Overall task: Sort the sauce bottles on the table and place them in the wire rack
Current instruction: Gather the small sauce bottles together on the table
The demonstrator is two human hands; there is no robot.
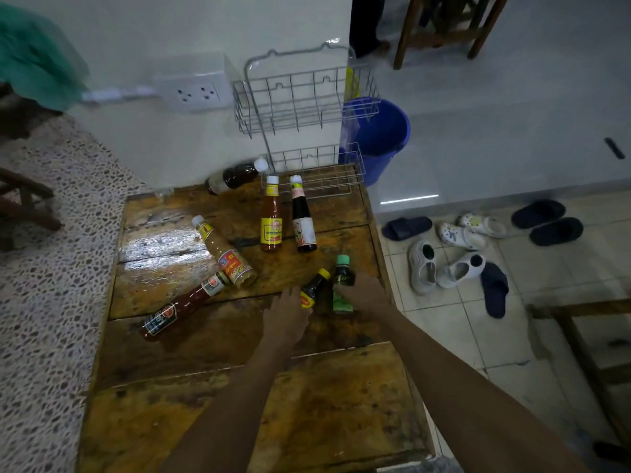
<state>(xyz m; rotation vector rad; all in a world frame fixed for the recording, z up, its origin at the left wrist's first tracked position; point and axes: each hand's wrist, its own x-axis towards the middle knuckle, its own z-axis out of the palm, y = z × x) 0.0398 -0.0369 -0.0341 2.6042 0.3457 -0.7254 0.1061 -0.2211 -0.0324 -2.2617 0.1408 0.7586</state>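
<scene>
Right hand [363, 293] clamps the green-capped bottle [343, 285] while the left hand [286, 315], fingers apart, crowds the yellow-capped bottle [314, 290] at its one o'clock, risking a knock-over.

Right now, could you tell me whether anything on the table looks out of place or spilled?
Every sauce bottle lies toppled on the wooden table rather than upright, including the red-sauce bottle and the clear-capped dark bottle against the wall. A glossy wet-looking patch shines at the left; the wire rack holds nothing.
</scene>
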